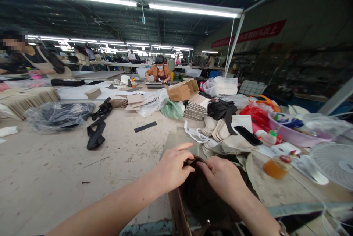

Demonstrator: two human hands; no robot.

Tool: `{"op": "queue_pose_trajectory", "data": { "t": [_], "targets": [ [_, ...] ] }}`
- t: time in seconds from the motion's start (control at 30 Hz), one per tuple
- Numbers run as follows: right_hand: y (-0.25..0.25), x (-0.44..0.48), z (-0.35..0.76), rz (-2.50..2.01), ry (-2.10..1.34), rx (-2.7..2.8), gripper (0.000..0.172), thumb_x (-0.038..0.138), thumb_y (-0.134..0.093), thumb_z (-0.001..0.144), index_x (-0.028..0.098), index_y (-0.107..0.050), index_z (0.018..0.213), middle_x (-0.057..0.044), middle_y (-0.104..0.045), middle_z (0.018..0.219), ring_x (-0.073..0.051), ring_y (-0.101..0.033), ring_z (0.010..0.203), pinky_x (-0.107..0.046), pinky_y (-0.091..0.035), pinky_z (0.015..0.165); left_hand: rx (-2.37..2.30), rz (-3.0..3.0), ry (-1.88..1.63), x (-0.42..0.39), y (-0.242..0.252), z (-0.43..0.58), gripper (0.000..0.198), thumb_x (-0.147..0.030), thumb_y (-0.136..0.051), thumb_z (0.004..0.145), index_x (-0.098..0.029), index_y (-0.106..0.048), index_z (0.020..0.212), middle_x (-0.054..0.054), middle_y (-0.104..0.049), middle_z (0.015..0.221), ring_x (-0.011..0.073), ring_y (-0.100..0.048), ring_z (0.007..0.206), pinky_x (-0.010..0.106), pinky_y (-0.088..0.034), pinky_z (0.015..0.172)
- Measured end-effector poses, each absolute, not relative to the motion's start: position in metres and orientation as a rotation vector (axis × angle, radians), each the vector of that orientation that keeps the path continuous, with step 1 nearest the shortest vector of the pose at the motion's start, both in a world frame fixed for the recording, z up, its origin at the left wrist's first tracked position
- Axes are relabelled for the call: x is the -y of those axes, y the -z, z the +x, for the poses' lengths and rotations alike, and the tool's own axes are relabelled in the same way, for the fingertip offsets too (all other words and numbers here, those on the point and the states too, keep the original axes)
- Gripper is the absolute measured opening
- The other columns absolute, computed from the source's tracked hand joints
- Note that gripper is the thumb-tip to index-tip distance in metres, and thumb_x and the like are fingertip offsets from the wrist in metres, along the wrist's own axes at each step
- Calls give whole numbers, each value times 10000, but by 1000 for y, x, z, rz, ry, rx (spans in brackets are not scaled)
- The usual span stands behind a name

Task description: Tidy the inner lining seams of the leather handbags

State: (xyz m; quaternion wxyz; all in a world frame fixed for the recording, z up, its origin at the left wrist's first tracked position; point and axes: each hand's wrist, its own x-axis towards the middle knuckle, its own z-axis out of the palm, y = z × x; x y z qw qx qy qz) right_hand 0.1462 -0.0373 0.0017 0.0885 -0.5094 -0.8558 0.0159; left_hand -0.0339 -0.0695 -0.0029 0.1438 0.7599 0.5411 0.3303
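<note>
A dark brown fabric bag (pixel 204 195) lies at the table's near edge, its opening facing up and its inside in shadow. My left hand (pixel 176 166) pinches the bag's far edge between thumb and fingers, with one finger stretched out above. Close beside it on the right, my right hand (pixel 222 175) grips the same edge, thumb on the inner side and the other fingers hidden behind the fabric. Beyond the hands, a grey-green sheet (pixel 176 140) lies flat on the table. Olive fabric pieces (pixel 249 166) stick out behind my right wrist.
To the right are a bottle of orange liquid (pixel 277 166), a white fan (pixel 335 164), a phone (pixel 248 135) and a pink basin (pixel 300 134). Black straps (pixel 96 133) and a plastic-wrapped bundle (pixel 62 116) lie left. A person (pixel 159 72) sits across the table.
</note>
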Motion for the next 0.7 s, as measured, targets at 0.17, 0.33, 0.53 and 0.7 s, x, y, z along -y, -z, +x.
{"op": "queue_pose_trajectory", "data": {
  "t": [0.17, 0.33, 0.53, 0.7],
  "targets": [
    [-6, 50, 134, -1554, 17, 2479, 341, 343, -442, 934, 209, -646, 695, -37, -684, 732, -193, -648, 700, -281, -356, 581, -1576, 2161, -1203, 83, 9, -33, 167, -124, -619, 756, -231, -729, 824, 77, -636, 1218, 233, -618, 1071, 448, -408, 1034],
    [-3, 55, 136, -1649, 33, 2424, 324, 329, -458, 920, 188, -683, 735, -78, -705, 780, -223, -667, 730, -286, -404, 594, -1455, 1399, -1868, 88, 8, -46, 268, -233, -651, 770, -218, -620, 1036, 90, -593, 1269, 221, -560, 1167, 417, -420, 1032],
    [-9, 61, 140, -1642, -5, 2406, 322, 309, -456, 913, 178, -708, 762, -91, -721, 794, -244, -681, 766, -296, -457, 630, -1542, 1490, -1193, 116, 21, -32, 956, -232, -712, 701, -236, -142, 1468, 133, -314, 1495, 293, -302, 1368, 524, -223, 1125],
    [-21, 58, 145, -1611, 4, 2402, 307, 324, -498, 894, 171, -715, 741, -103, -726, 794, -256, -683, 771, -312, -471, 664, -1578, 1638, -1011, 120, 23, -39, 875, -19, -450, 741, -220, -41, 1488, 76, -270, 1521, 219, -231, 1401, 454, -184, 1154]
  ]
}}
